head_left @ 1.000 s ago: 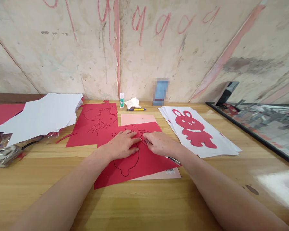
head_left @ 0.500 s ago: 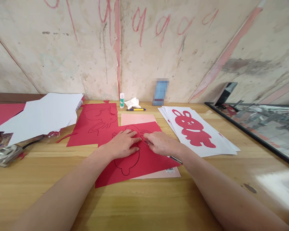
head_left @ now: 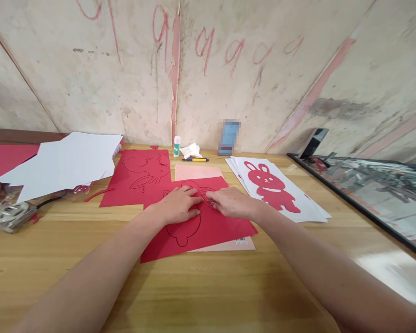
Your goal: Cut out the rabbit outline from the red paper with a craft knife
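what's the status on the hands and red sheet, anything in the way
Left hand spread on red sheet; right hand gripping slim tool; hands partly covering drawn outline.

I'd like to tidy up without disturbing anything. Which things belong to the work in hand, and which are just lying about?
Likely in the work:
- outlined red sheet under both hands
- slim tool, mostly hidden by the right hand
- pink pad beneath

Apparently lying about:
- glue stick
- yellow-and-blue pen
- crumpled tissue
- tape measure
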`<move>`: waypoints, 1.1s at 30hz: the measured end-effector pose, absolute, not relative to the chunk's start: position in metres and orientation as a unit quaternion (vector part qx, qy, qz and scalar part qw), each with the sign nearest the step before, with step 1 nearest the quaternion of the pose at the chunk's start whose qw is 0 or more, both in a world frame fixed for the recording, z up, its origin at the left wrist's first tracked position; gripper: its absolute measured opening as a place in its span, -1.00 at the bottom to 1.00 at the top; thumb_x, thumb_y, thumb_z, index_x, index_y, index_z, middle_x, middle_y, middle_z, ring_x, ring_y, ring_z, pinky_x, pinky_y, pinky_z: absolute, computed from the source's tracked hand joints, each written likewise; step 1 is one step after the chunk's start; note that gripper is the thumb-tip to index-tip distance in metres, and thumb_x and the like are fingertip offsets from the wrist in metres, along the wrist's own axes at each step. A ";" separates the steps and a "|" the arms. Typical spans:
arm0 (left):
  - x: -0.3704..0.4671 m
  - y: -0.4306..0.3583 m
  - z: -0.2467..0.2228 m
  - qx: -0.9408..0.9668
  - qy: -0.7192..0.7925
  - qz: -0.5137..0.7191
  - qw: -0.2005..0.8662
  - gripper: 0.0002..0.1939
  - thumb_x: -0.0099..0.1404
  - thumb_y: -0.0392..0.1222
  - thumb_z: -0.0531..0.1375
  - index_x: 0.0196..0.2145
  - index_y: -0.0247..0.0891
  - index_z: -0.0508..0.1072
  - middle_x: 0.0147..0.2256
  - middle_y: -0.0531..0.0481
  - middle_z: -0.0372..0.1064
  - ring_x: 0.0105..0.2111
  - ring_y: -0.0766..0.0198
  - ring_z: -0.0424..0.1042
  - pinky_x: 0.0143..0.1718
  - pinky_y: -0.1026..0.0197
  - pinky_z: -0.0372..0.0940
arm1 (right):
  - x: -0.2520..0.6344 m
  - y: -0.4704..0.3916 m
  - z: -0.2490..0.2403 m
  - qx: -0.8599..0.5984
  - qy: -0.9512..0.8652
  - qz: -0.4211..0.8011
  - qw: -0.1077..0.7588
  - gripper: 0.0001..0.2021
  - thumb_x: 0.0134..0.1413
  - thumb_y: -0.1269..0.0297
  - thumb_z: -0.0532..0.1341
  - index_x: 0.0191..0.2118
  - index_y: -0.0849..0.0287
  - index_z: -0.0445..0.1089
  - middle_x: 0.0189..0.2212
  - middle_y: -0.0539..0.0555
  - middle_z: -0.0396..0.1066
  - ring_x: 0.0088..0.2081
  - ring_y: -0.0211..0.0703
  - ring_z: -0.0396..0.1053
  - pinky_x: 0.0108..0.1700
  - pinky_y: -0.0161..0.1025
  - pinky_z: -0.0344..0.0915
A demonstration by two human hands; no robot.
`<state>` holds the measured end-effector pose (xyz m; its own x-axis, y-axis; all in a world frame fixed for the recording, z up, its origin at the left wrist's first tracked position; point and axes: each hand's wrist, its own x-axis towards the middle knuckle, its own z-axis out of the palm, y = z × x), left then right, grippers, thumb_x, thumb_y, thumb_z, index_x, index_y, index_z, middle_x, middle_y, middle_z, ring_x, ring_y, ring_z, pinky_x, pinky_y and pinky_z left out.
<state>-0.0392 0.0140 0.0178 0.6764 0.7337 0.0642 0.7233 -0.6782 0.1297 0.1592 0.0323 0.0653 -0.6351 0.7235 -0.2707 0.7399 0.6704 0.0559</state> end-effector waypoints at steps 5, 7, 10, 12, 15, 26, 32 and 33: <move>-0.039 0.016 0.017 0.913 0.403 0.052 0.045 -0.57 0.33 0.03 0.01 0.10 -0.12 0.31 0.08 -0.13 0.22 0.06 0.00 0.16 0.02 -0.05 0.14 | 0.159 0.025 0.061 0.455 0.884 -0.004 0.111 -0.80 0.11 0.39 0.01 -0.22 0.08 0.35 -0.44 0.04 0.44 -0.40 -0.15 0.35 -0.46 -0.28 -0.08; -0.038 0.016 0.016 0.912 0.405 0.049 0.046 -0.57 0.33 0.03 0.01 0.10 -0.11 0.31 0.08 -0.12 0.21 0.06 0.00 0.16 0.02 -0.05 0.14 | 0.159 0.021 0.058 0.484 0.870 -0.001 0.098 -0.75 0.10 0.44 0.00 -0.20 0.06 0.36 -0.43 0.04 0.46 -0.38 -0.14 0.37 -0.44 -0.29 -0.06; -0.037 0.014 0.017 0.911 0.408 0.047 0.047 -0.57 0.33 0.01 0.02 0.11 -0.10 0.30 0.10 -0.11 0.20 0.05 0.00 0.16 0.00 -0.06 0.15 | 0.158 0.015 0.052 0.510 0.856 0.002 0.083 -0.70 0.08 0.49 -0.02 -0.17 0.07 0.36 -0.40 0.06 0.47 -0.34 -0.13 0.38 -0.43 -0.28 -0.03; -0.036 0.013 0.019 0.910 0.410 0.044 0.048 -0.57 0.33 -0.01 0.02 0.12 -0.08 0.28 0.11 -0.10 0.19 0.05 -0.01 0.16 -0.01 -0.07 0.15 | 0.158 0.011 0.048 0.520 0.851 0.006 0.073 -0.67 0.06 0.51 -0.03 -0.15 0.07 0.36 -0.38 0.08 0.47 -0.33 -0.12 0.38 -0.43 -0.28 -0.01; -0.034 0.011 0.021 0.909 0.413 0.038 0.047 -0.58 0.35 -0.04 0.00 0.13 -0.06 0.28 0.12 -0.10 0.18 0.06 -0.02 0.15 -0.02 -0.09 0.16 | 0.159 0.008 0.045 0.524 0.849 0.015 0.057 -0.67 0.05 0.51 -0.04 -0.16 0.09 0.37 -0.34 0.10 0.46 -0.31 -0.12 0.37 -0.42 -0.27 0.02; -0.033 0.011 0.021 0.911 0.407 0.040 0.046 -0.59 0.35 -0.05 0.00 0.12 -0.05 0.29 0.14 -0.09 0.17 0.05 -0.03 0.16 -0.03 -0.08 0.17 | 0.157 0.007 0.044 0.519 0.852 0.019 0.068 -0.69 0.09 0.51 -0.01 -0.15 0.09 0.36 -0.32 0.10 0.45 -0.25 -0.13 0.37 -0.35 -0.27 0.09; -0.033 0.011 0.021 0.912 0.408 0.033 0.034 -0.59 0.35 -0.04 0.00 0.13 -0.05 0.28 0.15 -0.07 0.16 0.05 -0.02 0.16 -0.05 -0.06 0.18 | 0.155 0.003 0.049 0.528 0.847 0.008 0.064 -0.68 0.10 0.48 -0.02 -0.14 0.09 0.38 -0.32 0.13 0.46 -0.24 -0.09 0.38 -0.34 -0.25 0.08; -0.033 0.011 0.021 0.912 0.407 0.033 0.033 -0.59 0.35 -0.04 -0.01 0.13 -0.05 0.28 0.15 -0.08 0.15 0.05 -0.02 0.16 -0.05 -0.07 0.18 | 0.155 0.002 0.049 0.530 0.846 0.008 0.062 -0.68 0.10 0.48 -0.02 -0.14 0.09 0.38 -0.32 0.14 0.46 -0.24 -0.08 0.38 -0.34 -0.25 0.08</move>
<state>-0.0334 0.0109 0.0209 0.6660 0.7452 0.0328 0.7408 -0.6659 0.0879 0.1546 0.0022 0.0491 -0.4304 0.8974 -0.0972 0.8955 0.4380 0.0789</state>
